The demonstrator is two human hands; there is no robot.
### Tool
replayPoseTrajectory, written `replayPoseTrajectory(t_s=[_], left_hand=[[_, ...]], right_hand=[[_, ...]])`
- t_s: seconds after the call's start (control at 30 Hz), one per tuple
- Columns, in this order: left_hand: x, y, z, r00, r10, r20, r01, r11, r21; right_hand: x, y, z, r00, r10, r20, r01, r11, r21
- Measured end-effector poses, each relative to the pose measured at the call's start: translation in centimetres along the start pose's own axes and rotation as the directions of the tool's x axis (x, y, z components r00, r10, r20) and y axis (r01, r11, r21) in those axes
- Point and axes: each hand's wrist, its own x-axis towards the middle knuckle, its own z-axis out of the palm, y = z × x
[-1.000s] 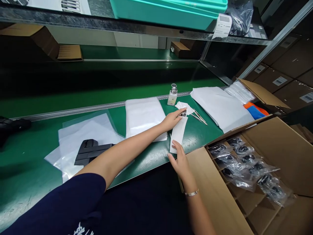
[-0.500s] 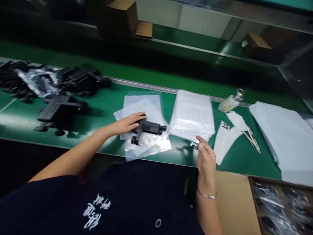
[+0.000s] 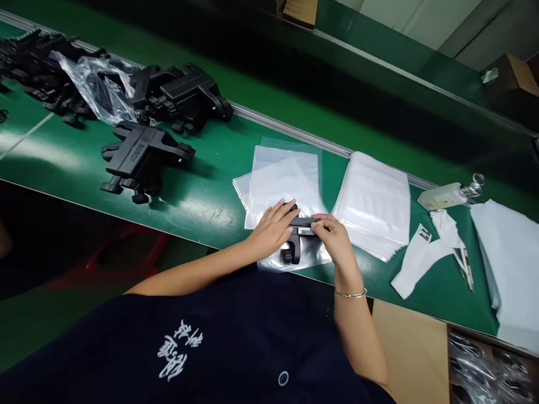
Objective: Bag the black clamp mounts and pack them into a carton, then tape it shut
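Note:
A black plastic clamp (image 3: 296,242) lies on the clear plastic bags (image 3: 286,179) close to the table's front edge. Around its left end, my left hand (image 3: 272,231) is closed, the fingers over the knob and the thumb against the body. My right hand (image 3: 334,238) is pinched at the clamp's right part. Under its thumb and fingertips, a small sticker label (image 3: 305,230) lies along the clamp's bar, partly hidden by the thumb.
More black clamps (image 3: 137,154) lie at the left, some heaped. A stack of bags (image 3: 374,202) stands right of my hands. Beyond are a bottle (image 3: 446,195), a label backing strip (image 3: 416,264), tweezers (image 3: 465,266) and white sheets (image 3: 509,252). An open carton (image 3: 448,359) sits below right.
My right hand has moved left with the label, from above the table onto the clamp. My left hand stays on the clamp. The view has shifted and tilted.

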Motion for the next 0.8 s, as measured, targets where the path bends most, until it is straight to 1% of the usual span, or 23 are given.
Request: replayPoseTrajectory(t_s=[0.1,0.27,0.4,0.5,0.57,0.6,0.67,0.7,0.73,0.8], left_hand=[[0.1,0.2,-0.2,1.0,0.003,-0.01,-0.003,0.999,-0.033],[0.0,0.6,-0.8,1.0,0.008,0.023,-0.006,0.997,-0.075],[0.1,0.7,-1.0,1.0,0.004,0.028,-0.002,0.997,-0.082],[0.2,0.7,-0.9,0.999,0.006,0.038,-0.004,0.998,-0.07],[0.0,0.6,-0.9,1.0,0.011,0.02,-0.01,0.998,-0.055],[-0.1,0.6,-1.0,1.0,0.023,-0.008,-0.023,0.999,-0.043],[-0.4,0.6,-1.1,0.994,0.09,-0.069,-0.09,0.996,-0.001],[-0.5,0.5,-1.2,0.986,0.149,-0.079,-0.147,0.989,0.027],[-0.5,0.4,-1.3,0.974,0.216,-0.071,-0.213,0.976,0.057],[-0.3,0.2,-1.9,0.94,0.341,-0.009,-0.338,0.935,0.105]], right_hand=[[-0.3,0.1,0.2,1.0,-0.005,-0.018,0.005,0.999,-0.032],[-0.3,0.0,0.2,1.0,-0.01,-0.005,0.009,0.999,-0.045],[-0.2,-0.2,0.0,1.0,0.012,0.005,-0.012,0.999,-0.052],[-0.3,-0.4,-0.1,1.0,0.006,0.007,-0.005,0.997,-0.071],[-0.3,-0.5,0.0,1.0,-0.005,0.006,0.005,0.995,-0.095],[-0.3,-0.6,0.1,1.0,-0.01,0.004,0.011,0.994,-0.112],[-0.3,-0.7,0.3,1.0,-0.024,-0.002,0.023,0.989,-0.149],[-0.3,-0.8,0.4,1.0,-0.03,-0.007,0.029,0.986,-0.164],[-0.3,-0.9,0.4,0.999,-0.036,-0.012,0.033,0.984,-0.176],[-0.5,-1.0,0.3,0.999,-0.039,-0.016,0.035,0.981,-0.189]])
